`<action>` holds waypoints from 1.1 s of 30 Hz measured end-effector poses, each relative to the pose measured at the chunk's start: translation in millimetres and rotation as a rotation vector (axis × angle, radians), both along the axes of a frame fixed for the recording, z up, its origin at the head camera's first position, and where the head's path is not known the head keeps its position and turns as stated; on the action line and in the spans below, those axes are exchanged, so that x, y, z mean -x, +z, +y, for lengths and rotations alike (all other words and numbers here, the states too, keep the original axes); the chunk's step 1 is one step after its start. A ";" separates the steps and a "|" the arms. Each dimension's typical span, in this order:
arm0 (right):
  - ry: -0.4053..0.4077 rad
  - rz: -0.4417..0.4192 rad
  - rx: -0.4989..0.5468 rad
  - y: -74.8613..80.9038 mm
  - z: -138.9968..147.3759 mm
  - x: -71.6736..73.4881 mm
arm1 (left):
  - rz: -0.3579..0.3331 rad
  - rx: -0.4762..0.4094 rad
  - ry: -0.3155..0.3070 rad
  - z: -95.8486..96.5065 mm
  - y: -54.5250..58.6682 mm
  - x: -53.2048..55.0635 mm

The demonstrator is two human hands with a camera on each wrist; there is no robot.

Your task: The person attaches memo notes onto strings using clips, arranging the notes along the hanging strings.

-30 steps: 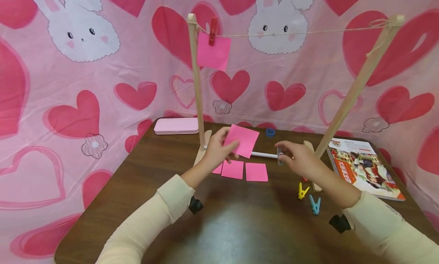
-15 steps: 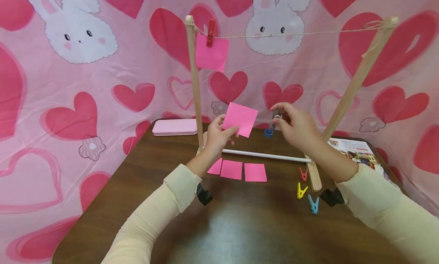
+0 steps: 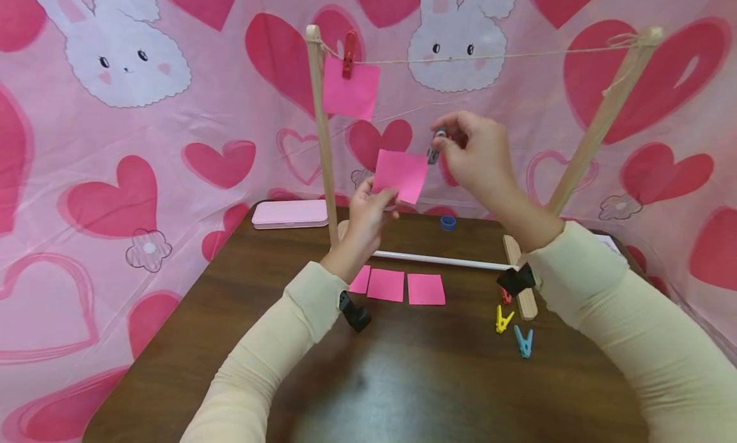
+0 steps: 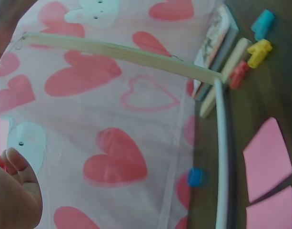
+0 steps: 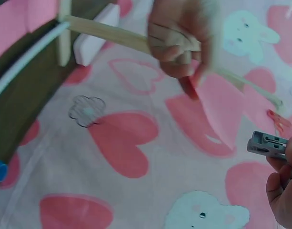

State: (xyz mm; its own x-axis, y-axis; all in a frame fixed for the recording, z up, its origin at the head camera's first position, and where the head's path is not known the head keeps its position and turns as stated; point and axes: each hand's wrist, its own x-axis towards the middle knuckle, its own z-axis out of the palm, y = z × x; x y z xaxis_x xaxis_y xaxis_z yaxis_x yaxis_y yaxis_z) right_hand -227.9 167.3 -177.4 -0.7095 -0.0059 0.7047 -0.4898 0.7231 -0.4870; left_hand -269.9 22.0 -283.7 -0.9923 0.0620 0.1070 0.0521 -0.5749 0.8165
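Observation:
Between the thumb and fingers of my left hand point(image 3: 368, 217) is a square pink paper note point(image 3: 401, 174), raised above the table below the string point(image 3: 535, 54). My right hand point(image 3: 478, 153) pinches a grey clothespin point(image 5: 266, 144) close to the note's upper right corner in the head view. A similar pink note point(image 3: 350, 96) hangs at the string's left end under a red clothespin point(image 3: 348, 56). In the left wrist view only part of the left hand point(image 4: 19, 195) shows.
Wooden posts point(image 3: 324, 148) joined by a white rod point(image 3: 443, 260) carry the string. Pink notes point(image 3: 426, 290) lie on the table before it. Yellow point(image 3: 503, 319), blue point(image 3: 524, 342) and red clothespins sit at right. Behind are a pink case point(image 3: 290, 214) and a blue ring point(image 3: 447, 223).
Both hands have risen from near the table toward the string, the left with the note, the right with the grey clothespin. The right hand has also moved left, closer to the note.

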 end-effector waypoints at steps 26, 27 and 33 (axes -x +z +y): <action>-0.109 -0.016 0.027 103.2 -27.7 59.4 | -0.109 -0.257 0.008 31.4 72.7 32.6; -0.109 -0.021 0.033 104.1 -28.1 60.5 | -0.113 -0.261 0.010 31.6 73.9 33.1; -0.110 -0.058 0.035 105.3 -29.6 63.1 | -0.119 -0.264 0.019 30.9 78.8 34.4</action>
State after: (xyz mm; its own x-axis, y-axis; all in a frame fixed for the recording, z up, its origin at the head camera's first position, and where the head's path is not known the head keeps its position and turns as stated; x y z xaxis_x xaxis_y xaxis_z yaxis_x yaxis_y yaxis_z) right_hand -291.1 137.7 -72.1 -0.7441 0.0978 0.6609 -0.3787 0.7532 -0.5379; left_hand -304.3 52.9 -204.9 -0.9996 0.0291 -0.0001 -0.0224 -0.7681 0.6400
